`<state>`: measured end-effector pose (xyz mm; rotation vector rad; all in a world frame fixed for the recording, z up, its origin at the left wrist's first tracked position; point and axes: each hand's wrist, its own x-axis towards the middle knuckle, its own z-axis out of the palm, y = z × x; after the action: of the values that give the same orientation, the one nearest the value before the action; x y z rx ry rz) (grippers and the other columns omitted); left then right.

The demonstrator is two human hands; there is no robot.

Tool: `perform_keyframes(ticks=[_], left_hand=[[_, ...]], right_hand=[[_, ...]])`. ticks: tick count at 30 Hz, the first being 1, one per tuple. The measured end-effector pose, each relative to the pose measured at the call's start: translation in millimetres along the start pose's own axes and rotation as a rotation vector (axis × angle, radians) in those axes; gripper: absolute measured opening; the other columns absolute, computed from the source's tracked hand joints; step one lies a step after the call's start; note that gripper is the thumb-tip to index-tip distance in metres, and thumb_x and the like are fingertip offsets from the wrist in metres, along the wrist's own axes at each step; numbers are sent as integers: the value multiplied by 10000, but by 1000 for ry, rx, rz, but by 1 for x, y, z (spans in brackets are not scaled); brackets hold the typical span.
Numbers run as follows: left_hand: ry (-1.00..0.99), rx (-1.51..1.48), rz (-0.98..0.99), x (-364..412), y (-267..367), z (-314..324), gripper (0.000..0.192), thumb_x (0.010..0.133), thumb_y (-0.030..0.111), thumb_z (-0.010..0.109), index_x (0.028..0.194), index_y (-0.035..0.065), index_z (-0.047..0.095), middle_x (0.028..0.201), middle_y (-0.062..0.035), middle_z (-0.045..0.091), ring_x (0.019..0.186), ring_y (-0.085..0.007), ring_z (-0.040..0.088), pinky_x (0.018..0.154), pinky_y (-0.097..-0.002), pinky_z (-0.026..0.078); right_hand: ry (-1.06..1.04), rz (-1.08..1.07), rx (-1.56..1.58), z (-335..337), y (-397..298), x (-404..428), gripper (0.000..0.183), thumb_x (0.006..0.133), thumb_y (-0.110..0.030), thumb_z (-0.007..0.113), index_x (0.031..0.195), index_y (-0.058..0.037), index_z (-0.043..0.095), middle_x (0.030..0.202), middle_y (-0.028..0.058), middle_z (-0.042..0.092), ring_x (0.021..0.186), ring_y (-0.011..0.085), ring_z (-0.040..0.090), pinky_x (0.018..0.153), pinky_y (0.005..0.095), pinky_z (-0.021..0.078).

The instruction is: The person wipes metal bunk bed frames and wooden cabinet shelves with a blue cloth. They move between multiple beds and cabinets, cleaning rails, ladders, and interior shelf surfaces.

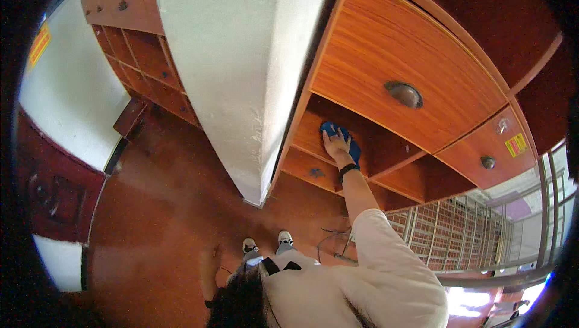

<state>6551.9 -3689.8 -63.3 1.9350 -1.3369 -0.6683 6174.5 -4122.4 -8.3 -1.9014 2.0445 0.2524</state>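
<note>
My right hand [337,146], with a dark band at the wrist, reaches into an open compartment [306,130] of a wooden cabinet. Under its spread fingers is a blue cloth [355,150], pressed against the compartment's inner surface. Directly above that opening is a wood-grain cabinet front [407,43] with a dark metal cup pull [405,94]. A blue mark [316,173] shows on the lower compartment. At my left side hangs a blurred shape that looks like my left hand [209,269]; its fingers cannot be made out.
A white pillar [226,65] stands left of the cabinet, its corner reaching the reddish-brown floor [154,219]. Farther left is another wooden shelf unit [140,56]. To the right are a wire rack [445,233] and metal rails [545,210]. A dark cable [323,242] lies near my shoes [285,237].
</note>
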Motion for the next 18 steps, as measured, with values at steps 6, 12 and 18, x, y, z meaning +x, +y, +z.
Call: perform_keyframes(ticks=[6,12,18], left_hand=[[-4,339,-13,-19,-9,-29,214,892,177,619,1039,34,677,833,-202,664,708,-344,636,608,-426,501],[-118,283,-75,19,19,-32,244,901,239,620,1038,49,685,782,-192,650,669,-340,616,585,-429,482],[48,99,106,31,26,-25,244,904,234,635,1008,21,689,767,-175,634,660,-335,586,576,-420,462]], right_hand=[[82,-237,-14,15,-44,-20,761,1003,-535,106,1276,-21,596,1531,84,333,1476,214,103,1178,571,45],[115,-283,-28,39,-10,-67,732,1011,-508,179,1109,10,687,1493,111,393,1454,228,192,1189,455,129],[155,-21,-2,24,60,-77,764,1027,-481,123,951,-7,718,1507,107,370,1458,235,178,1205,470,121]])
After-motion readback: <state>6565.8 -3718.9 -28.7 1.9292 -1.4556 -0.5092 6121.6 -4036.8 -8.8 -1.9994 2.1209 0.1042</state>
